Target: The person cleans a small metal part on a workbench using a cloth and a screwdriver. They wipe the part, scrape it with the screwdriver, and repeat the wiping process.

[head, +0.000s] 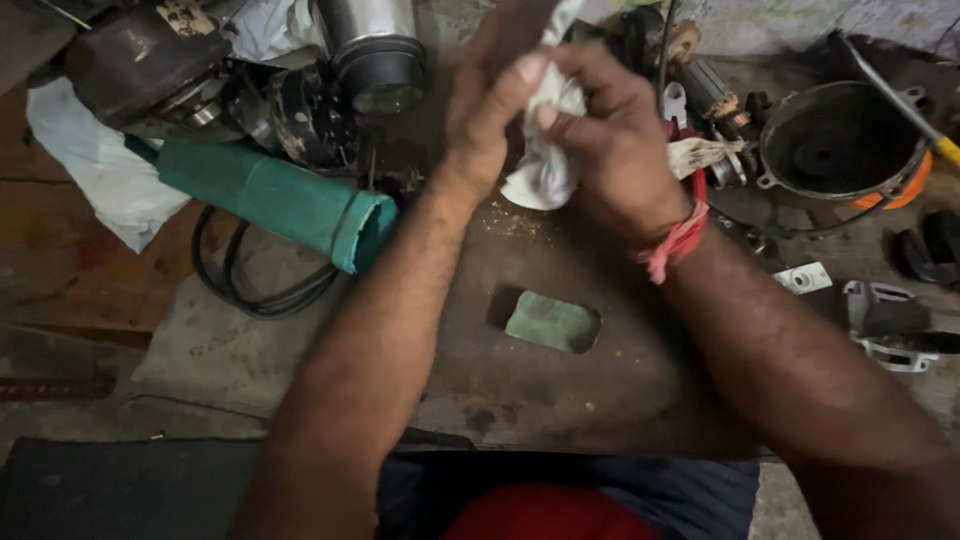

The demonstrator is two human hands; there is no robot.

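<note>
Grimy and dark, the workbench (560,400) fills the view from above, crowded with machine parts along its far edge; at the far left a white plastic bag (100,170) lies crumpled, and just beside it a green tool body (275,200) points toward the middle, its open end near the left forearm; a black cable (250,290) loops on the surface beneath it; behind it sit a dark motor housing (140,65) and a shiny metal cylinder (375,45) with a dark cap; the left hand (485,110) is raised over the bench, its palm and fingers pressed against a white rag (545,160), which hangs bunched between both hands above the middle of the bench; a small green pad (553,322) lies flat on the bench below, well apart from the hands; the right hand (605,135) is clenched on the rag from the other side, fingertips dug into the cloth, with a red thread band (680,240) around its wrist; farther right stands a round black metal casing (840,140) with an orange rim part; a yellow-handled tool (905,100) rests across it; at the right edge lies a grey and black part (895,325).
</note>
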